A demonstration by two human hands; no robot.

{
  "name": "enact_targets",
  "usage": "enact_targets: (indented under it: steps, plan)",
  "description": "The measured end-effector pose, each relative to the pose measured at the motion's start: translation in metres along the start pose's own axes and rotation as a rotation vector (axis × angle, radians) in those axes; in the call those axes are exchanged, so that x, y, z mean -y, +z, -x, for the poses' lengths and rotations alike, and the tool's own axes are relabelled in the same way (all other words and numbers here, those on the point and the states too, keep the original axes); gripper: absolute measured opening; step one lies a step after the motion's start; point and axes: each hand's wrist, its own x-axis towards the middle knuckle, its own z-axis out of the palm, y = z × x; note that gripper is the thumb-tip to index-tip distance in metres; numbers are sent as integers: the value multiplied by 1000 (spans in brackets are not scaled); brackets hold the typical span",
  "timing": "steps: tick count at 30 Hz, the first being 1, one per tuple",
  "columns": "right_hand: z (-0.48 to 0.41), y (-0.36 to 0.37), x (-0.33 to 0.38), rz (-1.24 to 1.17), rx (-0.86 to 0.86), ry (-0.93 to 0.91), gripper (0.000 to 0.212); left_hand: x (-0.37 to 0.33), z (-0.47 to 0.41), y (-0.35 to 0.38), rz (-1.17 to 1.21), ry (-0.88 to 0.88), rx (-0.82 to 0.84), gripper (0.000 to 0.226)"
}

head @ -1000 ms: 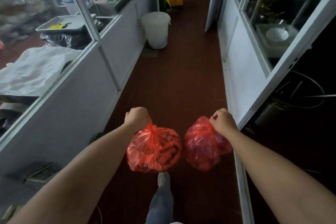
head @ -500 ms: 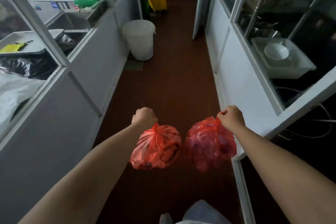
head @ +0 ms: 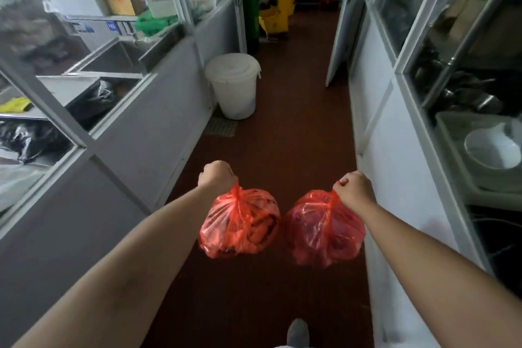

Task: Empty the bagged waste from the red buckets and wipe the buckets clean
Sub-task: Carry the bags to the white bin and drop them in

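Two waste bags going out
The left hand (head: 217, 177) grips a tied red plastic bag (head: 240, 223) hanging under it; the right hand (head: 354, 189) grips a second red bag (head: 324, 232). The white lidded plastic tub (head: 233, 85) ahead is nearer the left.

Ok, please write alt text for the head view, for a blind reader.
The left hand grips the left red bag and the right hand the right red bag, in a narrow corridor. A white lidded bucket stands ahead on the left.
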Motion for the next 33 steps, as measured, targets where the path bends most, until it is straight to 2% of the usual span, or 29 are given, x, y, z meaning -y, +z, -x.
enact_targets:
  steps: [10,12,16,21,27,33]
  plan:
    - [-243,-1,45,-44,-4,-8,11,-103,-184,-16,19,-35,-12,14]
    - [-290,3,50,-72,-17,25,11,-120,-228,-15,54,-59,1,8]
    - [-379,12,63,-135,-42,108,12,-158,-324,-13,162,-72,16,16]
    - [-480,11,89,-170,-24,152,11,-213,-427,-27,85,-40,65,14]
    - [-597,15,112,-192,44,147,13,-270,-531,-30,-20,-23,97,24]
    - [-741,26,120,-216,129,149,12,-323,-640,-35,-53,-72,55,26]
